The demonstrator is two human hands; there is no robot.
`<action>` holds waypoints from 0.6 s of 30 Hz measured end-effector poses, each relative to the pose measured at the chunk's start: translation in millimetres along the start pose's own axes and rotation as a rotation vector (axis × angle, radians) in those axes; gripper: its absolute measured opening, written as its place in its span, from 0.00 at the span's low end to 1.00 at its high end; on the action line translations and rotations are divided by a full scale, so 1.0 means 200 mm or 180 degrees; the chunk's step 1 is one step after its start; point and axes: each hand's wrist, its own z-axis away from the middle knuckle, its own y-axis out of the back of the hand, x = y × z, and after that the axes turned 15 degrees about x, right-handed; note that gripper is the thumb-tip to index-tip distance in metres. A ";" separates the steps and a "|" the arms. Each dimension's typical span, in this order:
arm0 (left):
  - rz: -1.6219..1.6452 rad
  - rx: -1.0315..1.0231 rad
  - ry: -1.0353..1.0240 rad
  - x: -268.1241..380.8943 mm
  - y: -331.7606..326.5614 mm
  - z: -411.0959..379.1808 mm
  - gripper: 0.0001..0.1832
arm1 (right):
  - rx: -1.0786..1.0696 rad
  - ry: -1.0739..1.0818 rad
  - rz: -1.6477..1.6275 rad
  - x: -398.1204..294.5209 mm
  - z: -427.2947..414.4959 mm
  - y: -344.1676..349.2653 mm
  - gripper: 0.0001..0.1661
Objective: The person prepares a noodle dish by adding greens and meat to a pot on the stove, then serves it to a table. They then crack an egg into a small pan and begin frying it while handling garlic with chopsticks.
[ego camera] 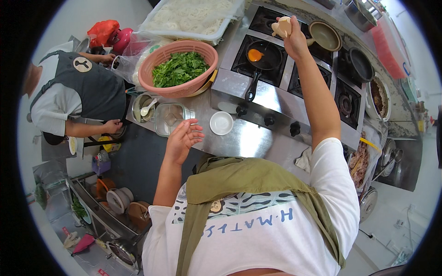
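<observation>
My right hand (pixel 294 39) is raised over the back of the gas stove (pixel 252 76), holding cracked eggshell (pixel 284 27). A small black frying pan (pixel 272 57) rests on a burner at the left, its handle towards me. In it lies an orange egg yolk (pixel 255 55); any egg white is hard to make out. My left hand (pixel 183 139) is held up by the counter's front edge with fingers apart and nothing in it. Near it are a small white bowl (pixel 221 123) and a square clear container (pixel 159 119).
A pink colander (pixel 143 74) holds chopped greens; behind it stands a white tray (pixel 215 37) of noodles. Metal bowls and a white spoon (pixel 148 107) lie left. Other pans (pixel 325 36) (pixel 359 65) stand at the stove's right. A co-worker (pixel 83 86) works at the left.
</observation>
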 end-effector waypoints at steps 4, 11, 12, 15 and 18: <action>-0.0009 0.0080 -0.0014 0.00 -0.01 0.02 0.18 | -0.0068 -0.0437 -0.0148 0.01 0.02 0.01 0.26; 0.0049 0.0293 -0.0035 -0.02 0.06 0.08 0.18 | -0.0071 -0.1203 -0.0333 0.04 0.01 0.06 0.27; 0.0087 0.0294 -0.0035 -0.03 0.07 0.09 0.18 | -0.0068 -0.1259 -0.0331 0.05 0.01 0.05 0.27; 0.0179 0.0351 -0.0037 -0.05 0.13 0.13 0.18 | 0.0011 -0.1289 -0.0163 0.07 -0.01 0.06 0.27; 0.0220 0.0516 -0.0050 -0.07 0.21 0.18 0.17 | 0.0517 -0.1069 0.0311 0.07 0.03 0.03 0.25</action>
